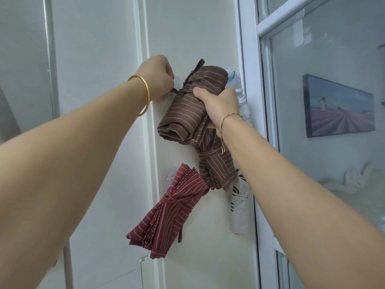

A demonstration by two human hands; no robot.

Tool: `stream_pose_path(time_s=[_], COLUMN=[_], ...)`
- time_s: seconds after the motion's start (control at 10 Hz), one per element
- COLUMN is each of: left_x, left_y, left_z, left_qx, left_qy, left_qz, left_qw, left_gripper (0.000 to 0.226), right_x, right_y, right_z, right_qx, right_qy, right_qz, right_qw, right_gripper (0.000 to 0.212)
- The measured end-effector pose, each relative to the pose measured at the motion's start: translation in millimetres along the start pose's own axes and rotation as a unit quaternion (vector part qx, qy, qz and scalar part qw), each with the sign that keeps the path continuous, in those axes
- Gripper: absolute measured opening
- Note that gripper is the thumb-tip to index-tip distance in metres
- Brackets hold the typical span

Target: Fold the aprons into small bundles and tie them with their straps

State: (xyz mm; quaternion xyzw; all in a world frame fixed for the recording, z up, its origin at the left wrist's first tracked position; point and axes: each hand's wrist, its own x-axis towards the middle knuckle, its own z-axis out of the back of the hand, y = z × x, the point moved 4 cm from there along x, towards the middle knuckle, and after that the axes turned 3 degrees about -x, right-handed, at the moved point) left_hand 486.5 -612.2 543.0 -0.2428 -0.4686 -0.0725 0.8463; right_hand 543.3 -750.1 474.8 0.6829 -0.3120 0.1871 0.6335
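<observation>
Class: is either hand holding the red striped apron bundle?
No: the red bundle hangs untouched below, while the right hand grips the brown bundle.

Your rolled brown apron bundle with pale stripes (pixel 179 109) is matt woven cloth, softly creased; its thin brown strap (pixel 178 91) looks like the same fabric. The dark red striped apron bundle (pixel 166 213) is matt cloth too. The plain gold bangle (pixel 148 94) on your left wrist is smooth, polished metal. The white wall panel (pixel 187 34) has a smooth, dull sheen; the large glass pane (pixel 333 59) is glossy, and the small clear stick-on hook pad (pixel 168 174) looks like plastic.
</observation>
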Motion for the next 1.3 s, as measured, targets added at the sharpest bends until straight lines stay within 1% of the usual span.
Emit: stream_pose_path(time_s=[0.1,0.2,0.3,0.4,0.5,0.6,0.7,0.8,0.9,1.0,1.1,1.2,1.3], left_x=[2,4,5,5,6,7,6,6,2,-4,-15,-31,-59], left_y=[1,0,1,2,4,2,1,3,4,7,14,20,23], left_z=[0,-3,-5,-8,-9,-10,-12,-13,-15,-14,-6,6,22], left_qx=[-0.02,0.018,0.05,0.054,0.041,0.057,0.071,0.098,0.124,0.109,0.082,0.014,-0.074], left_qy=[-0.004,-0.01,-0.029,-0.05,-0.058,-0.046,-0.045,-0.039,-0.022,-0.034,-0.054,-0.066,-0.094], left_qz=[0.007,-0.027,-0.057,-0.08,-0.081,-0.095,-0.108,-0.115,-0.121,-0.117,-0.104,-0.089,-0.084], left_qw=[1.0,0.999,0.997,0.994,0.994,0.993,0.991,0.988,0.985,0.987,0.99,0.994,0.989], left_gripper=[0.023,0.022,0.022,0.021,0.02,0.02,0.021,0.018,0.018,0.02,0.021,0.022,0.018], right_x=[0,0,-1,-4,-5,-5,-6,-8,-13,-21,-31,-41,-57], right_y=[-1,-3,-1,-2,-4,-5,-2,2,7,5,-4,-16,-24], right_z=[-2,-1,-2,-3,-2,-2,-3,-5,-7,-5,1,3,17], right_qx=[-0.001,0.004,0.019,0.03,0.048,0.041,0.031,-0.013,-0.089,-0.136,-0.122,-0.09,-0.081], right_qy=[0.01,0.006,-0.003,-0.011,-0.023,-0.024,-0.019,-0.017,-0.033,-0.033,0.023,0.06,0.057], right_qz=[0.001,0.0,-0.005,-0.008,-0.004,-0.005,-0.012,-0.002,0.028,0.037,0.014,-0.012,-0.023], right_qw=[1.0,1.0,1.0,0.999,0.999,0.999,0.999,1.0,0.995,0.989,0.992,0.994,0.995], right_gripper=[0.063,0.053,0.051,0.054,0.051,0.049,0.047,0.056,0.068,0.058,0.032,0.043,0.059])
